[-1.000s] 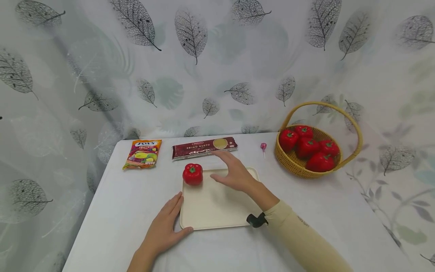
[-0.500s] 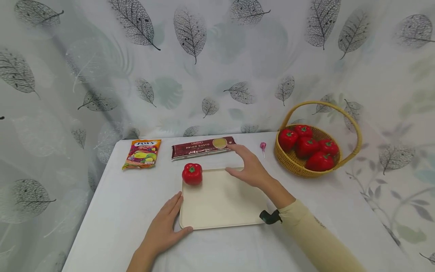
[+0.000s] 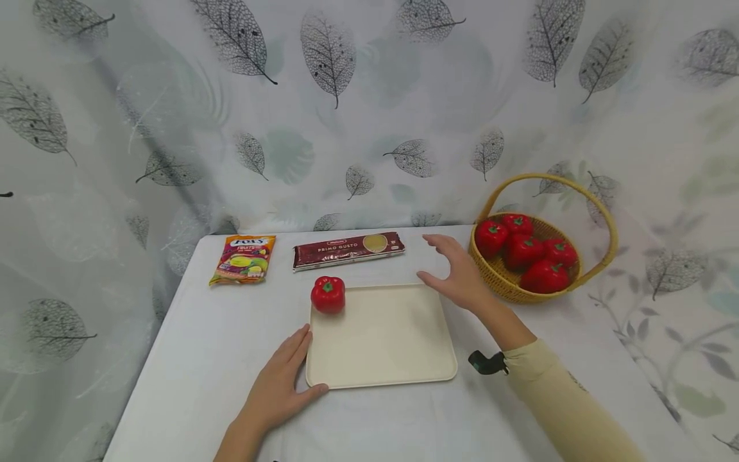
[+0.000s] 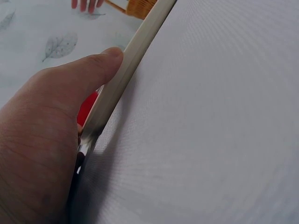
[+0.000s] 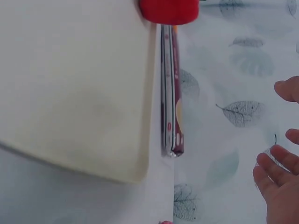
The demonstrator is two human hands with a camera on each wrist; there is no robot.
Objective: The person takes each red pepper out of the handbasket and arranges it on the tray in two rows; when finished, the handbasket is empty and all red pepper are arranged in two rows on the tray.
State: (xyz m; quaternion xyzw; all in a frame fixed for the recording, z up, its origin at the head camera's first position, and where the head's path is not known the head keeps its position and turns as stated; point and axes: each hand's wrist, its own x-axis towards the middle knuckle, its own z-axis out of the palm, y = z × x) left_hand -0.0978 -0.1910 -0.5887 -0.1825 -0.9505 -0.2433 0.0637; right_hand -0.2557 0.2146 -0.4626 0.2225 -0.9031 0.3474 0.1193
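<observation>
On far-left corner of cream rectangular tray [image 3: 383,343], glossy red bell pepper [image 3: 328,295] left untouched, judged settled. Right hand [image 3: 460,280], empty, thumb and fingers apart, shifted rightward, near woven yellow basket [image 3: 501,284]. Tray edge touched by left hand [image 3: 281,383], fingers extended.

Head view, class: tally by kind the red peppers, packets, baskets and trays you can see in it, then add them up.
Red peppers: 6
Packets: 2
Basket: 1
Tray: 1
Total: 10
</observation>
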